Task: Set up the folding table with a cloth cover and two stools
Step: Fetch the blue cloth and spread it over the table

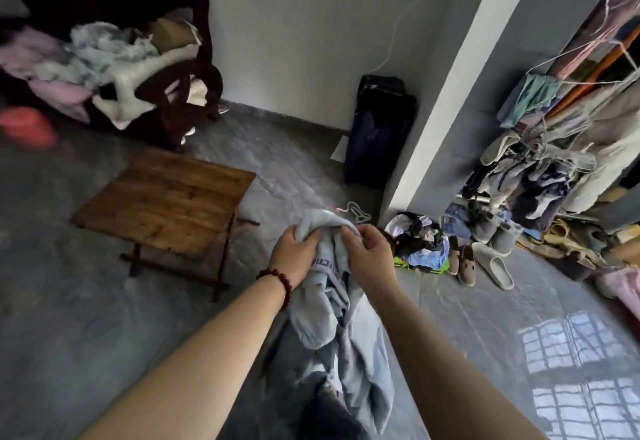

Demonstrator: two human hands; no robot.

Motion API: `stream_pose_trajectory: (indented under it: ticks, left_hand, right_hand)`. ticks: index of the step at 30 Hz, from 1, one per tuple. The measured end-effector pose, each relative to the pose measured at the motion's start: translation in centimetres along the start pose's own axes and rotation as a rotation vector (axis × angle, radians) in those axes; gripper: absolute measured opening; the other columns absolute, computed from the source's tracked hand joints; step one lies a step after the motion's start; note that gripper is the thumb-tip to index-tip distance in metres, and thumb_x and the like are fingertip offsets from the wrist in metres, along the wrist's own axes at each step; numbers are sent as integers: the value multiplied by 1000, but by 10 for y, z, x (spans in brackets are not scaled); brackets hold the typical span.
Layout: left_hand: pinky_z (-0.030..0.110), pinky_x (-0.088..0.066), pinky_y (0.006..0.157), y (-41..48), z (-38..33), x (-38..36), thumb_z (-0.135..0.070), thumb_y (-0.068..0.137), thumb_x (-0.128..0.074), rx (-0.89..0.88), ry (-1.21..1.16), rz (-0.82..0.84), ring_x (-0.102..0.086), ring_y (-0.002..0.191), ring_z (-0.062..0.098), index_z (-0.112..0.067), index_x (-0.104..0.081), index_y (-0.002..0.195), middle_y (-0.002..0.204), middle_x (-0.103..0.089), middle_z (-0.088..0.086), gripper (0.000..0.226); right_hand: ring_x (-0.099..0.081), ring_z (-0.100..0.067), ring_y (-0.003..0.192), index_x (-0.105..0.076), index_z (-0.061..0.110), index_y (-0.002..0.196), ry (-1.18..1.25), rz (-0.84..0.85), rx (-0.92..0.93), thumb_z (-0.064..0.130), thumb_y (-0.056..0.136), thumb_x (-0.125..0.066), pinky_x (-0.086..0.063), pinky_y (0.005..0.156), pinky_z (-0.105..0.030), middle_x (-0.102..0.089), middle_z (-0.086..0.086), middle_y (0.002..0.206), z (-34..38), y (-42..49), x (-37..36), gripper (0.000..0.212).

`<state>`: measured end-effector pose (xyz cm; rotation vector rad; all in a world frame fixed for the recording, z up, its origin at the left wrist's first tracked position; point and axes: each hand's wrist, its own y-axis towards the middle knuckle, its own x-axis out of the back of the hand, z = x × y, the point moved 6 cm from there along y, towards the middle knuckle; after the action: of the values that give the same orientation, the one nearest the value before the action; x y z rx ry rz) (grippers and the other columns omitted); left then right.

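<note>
A low wooden folding table point(166, 200) stands unfolded on the grey floor, to the left and ahead of me, its top bare. I hold a bunched pale blue cloth point(341, 328) in front of me; it hangs down toward the floor. My left hand point(294, 252), with a red bead bracelet at the wrist, grips the cloth's top edge. My right hand point(367, 252) pinches the same edge right beside it. The cloth is to the right of the table and does not touch it. No stool is clearly visible.
A dark wooden chair point(180, 93) heaped with clothes stands at the back left, with a red object point(27, 127) beside it. A dark suitcase point(377, 134) leans on the wall. Clothes, shoes point(464, 259) and slippers crowd the right side under a hanging rack point(561, 120).
</note>
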<state>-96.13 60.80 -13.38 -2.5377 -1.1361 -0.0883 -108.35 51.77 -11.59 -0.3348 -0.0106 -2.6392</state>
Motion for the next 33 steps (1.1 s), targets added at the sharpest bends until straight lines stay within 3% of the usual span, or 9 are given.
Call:
stream_pose_trajectory:
  ticks: [4,7,13,17,19,21,25,31,33]
  left_hand:
    - [12,-44,53,24,-1,24,-28,88,-59,4,25,-63,-59,68,9,-1,-58,106,77,-63,0,33]
    - [14,-42,57,48,-3,34,-24,86,-62,25,32,-13,-57,75,5,-6,-57,111,88,-62,-1,31]
    - [0,-40,53,102,-23,56,-19,84,-68,15,63,99,-51,72,-3,-17,-59,106,84,-57,-13,25]
    - [24,-51,81,143,-39,69,-14,75,-75,50,51,182,-62,92,12,-18,-56,113,98,-65,-2,42]
    - [32,-52,88,162,-43,70,-16,67,-81,64,73,238,-63,96,15,-17,-54,115,99,-67,-1,55]
    - [32,-52,87,180,-47,68,-16,66,-82,32,138,273,-63,97,15,-18,-53,116,101,-66,-2,58]
    - [15,-46,71,209,-57,68,-13,79,-73,-77,247,224,-60,93,9,-20,-53,114,98,-63,-8,41]
    - [22,-47,75,256,-70,68,-25,87,-64,-146,255,205,-61,92,11,-22,-56,111,99,-64,-5,25]
    - [23,-46,74,274,-77,70,-27,89,-62,-166,267,219,-60,91,12,-22,-55,109,98,-63,-5,22]
  right_hand:
    - [-50,-2,57,-62,9,85,-32,29,-54,31,90,-61,-42,58,-17,-57,7,66,-5,21,-35,22]
    - [-53,-11,64,-61,8,86,-42,52,-121,35,91,-57,-45,64,-30,-59,1,70,-12,44,-62,27]
    - [-48,-15,60,-57,4,77,-48,93,-191,36,95,-50,-40,59,-30,-53,-3,64,-9,102,-111,37]
    - [-48,-17,63,-58,-4,83,-20,95,-243,36,95,-48,-39,59,-31,-53,-7,67,-4,141,-139,43]
    - [-47,-16,63,-59,-5,83,-20,81,-246,35,95,-49,-39,59,-30,-52,-7,68,1,159,-147,43]
    - [-45,-15,60,-58,0,77,-33,59,-246,35,95,-49,-36,57,-30,-50,-5,65,4,173,-153,40]
    - [-48,-14,59,-53,12,69,-31,31,-268,36,95,-48,-40,60,-30,-52,0,61,3,190,-158,35]
    - [-44,-9,56,-47,16,67,-11,-66,-264,32,94,-52,-37,57,-24,-47,6,59,20,219,-161,32]
    - [-46,-9,59,-51,16,74,12,-106,-275,33,92,-55,-38,57,-23,-50,6,64,25,227,-165,26]
